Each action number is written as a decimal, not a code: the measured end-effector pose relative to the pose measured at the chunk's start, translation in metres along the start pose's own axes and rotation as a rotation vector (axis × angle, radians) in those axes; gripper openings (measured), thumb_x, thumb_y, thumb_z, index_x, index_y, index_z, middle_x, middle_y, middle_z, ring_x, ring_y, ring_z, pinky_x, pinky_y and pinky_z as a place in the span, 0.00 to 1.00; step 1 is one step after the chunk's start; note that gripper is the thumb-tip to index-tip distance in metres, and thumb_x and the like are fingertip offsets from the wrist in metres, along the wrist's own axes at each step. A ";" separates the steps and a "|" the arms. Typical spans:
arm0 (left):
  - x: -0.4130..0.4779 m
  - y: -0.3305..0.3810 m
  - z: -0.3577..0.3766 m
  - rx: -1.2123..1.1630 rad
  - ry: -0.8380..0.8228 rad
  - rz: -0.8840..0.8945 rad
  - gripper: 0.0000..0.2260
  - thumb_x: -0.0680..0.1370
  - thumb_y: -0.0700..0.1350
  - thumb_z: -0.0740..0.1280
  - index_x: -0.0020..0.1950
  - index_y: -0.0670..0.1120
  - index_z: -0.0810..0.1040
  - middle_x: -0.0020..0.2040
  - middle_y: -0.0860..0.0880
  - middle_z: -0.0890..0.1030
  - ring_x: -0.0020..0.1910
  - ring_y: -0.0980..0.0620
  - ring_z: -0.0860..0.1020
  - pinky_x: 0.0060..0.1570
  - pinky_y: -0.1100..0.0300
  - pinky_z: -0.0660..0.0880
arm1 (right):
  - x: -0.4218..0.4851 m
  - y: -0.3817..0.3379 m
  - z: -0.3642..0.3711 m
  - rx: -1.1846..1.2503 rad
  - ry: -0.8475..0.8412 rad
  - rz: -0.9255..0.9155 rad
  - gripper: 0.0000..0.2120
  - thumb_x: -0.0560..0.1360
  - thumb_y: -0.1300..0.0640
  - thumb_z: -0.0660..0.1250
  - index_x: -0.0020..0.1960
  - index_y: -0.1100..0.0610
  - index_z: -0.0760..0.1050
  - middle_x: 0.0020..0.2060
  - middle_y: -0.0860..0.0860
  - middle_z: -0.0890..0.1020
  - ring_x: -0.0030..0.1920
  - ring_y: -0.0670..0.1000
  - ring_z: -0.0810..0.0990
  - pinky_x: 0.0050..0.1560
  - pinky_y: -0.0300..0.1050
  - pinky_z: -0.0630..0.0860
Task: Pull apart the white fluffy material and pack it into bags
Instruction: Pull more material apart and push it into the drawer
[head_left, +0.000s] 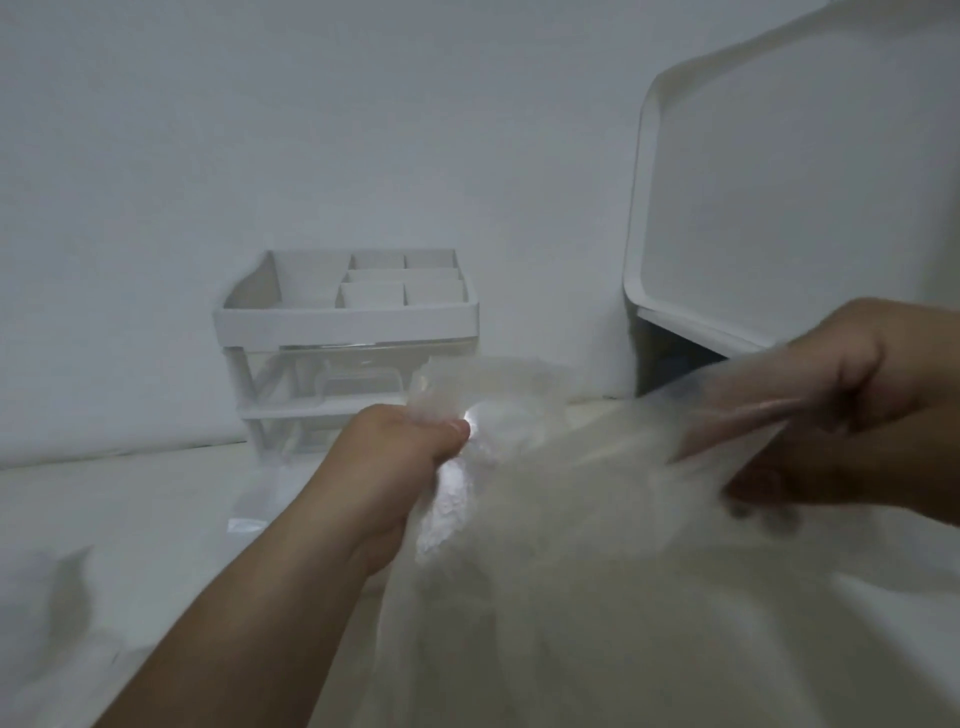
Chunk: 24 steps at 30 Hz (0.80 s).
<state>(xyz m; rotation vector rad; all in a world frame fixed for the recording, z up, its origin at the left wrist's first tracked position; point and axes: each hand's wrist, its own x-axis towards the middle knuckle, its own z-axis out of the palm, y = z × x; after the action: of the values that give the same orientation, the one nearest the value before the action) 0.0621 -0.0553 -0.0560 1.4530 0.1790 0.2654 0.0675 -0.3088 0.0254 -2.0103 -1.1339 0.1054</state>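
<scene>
Fluff (571, 597) filled a clear bag (498, 415) below and between the two sets of fingers, a pale blurred mass with its brightest patch just under the left thumb. The left hand (400, 467) was curled into a fist, pinching the bag's rim between thumb and fingers, while the right hand (852, 395), partly behind the film, had its fingers bent round the opposite rim, the plastic stretched between them. Beyond the left fingers stood an organiser (348, 312) on the table (130, 509), and above the right fingers a tray (779, 182) leaned at the wall (260, 130).
</scene>
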 end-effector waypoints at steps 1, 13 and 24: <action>0.001 -0.001 -0.003 -0.004 0.005 -0.003 0.08 0.77 0.33 0.68 0.38 0.37 0.81 0.29 0.45 0.82 0.26 0.52 0.81 0.29 0.64 0.76 | 0.003 0.002 0.003 0.068 -0.039 -0.015 0.16 0.60 0.44 0.82 0.44 0.47 0.87 0.33 0.55 0.86 0.30 0.56 0.85 0.32 0.44 0.81; -0.003 -0.002 0.008 -0.204 -0.174 -0.143 0.10 0.76 0.36 0.69 0.35 0.42 0.82 0.31 0.43 0.78 0.27 0.47 0.77 0.29 0.58 0.76 | 0.050 0.058 0.042 0.265 0.465 0.317 0.03 0.71 0.69 0.73 0.41 0.62 0.84 0.37 0.62 0.85 0.36 0.57 0.81 0.47 0.55 0.76; -0.006 -0.004 0.017 -0.281 -0.240 -0.116 0.07 0.76 0.37 0.69 0.38 0.43 0.83 0.31 0.45 0.79 0.27 0.49 0.78 0.28 0.59 0.77 | 0.055 0.071 0.046 0.517 0.444 0.448 0.19 0.62 0.63 0.76 0.51 0.68 0.82 0.52 0.66 0.83 0.58 0.66 0.80 0.69 0.64 0.69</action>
<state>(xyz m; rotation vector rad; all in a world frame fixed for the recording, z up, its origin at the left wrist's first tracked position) 0.0616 -0.0734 -0.0588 1.1789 0.0287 0.0185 0.1293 -0.2590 -0.0375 -1.6665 -0.3195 0.1527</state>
